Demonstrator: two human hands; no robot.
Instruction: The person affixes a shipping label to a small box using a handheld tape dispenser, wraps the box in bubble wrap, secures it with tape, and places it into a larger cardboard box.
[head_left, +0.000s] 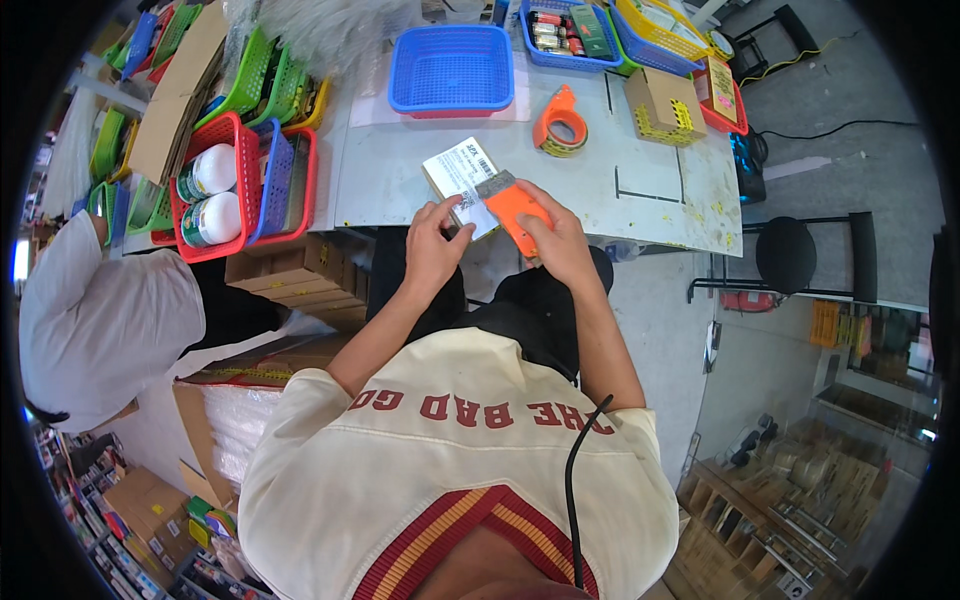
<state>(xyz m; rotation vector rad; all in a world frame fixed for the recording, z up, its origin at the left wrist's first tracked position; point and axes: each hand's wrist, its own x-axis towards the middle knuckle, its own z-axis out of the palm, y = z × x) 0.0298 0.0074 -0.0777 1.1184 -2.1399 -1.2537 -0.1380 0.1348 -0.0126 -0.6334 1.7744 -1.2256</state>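
Observation:
A small box with a white printed label (pixel 458 165) rests tilted at the near edge of the table. My left hand (pixel 432 250) grips its lower left corner, the fingers at its side and the thumb on the label. In my right hand (pixel 565 245) is an orange squeegee (pixel 516 213) with a grey edge strip. That strip lies against the right side of the label. The underside of the box is hidden.
Beyond the box stands an empty blue basket (pixel 450 72). An orange tape dispenser (pixel 560 122) and a brown carton (pixel 664 104) are to its right. On the left, a red basket (pixel 240 178) holds white tubs. A person in a grey shirt (pixel 110 320) is at far left.

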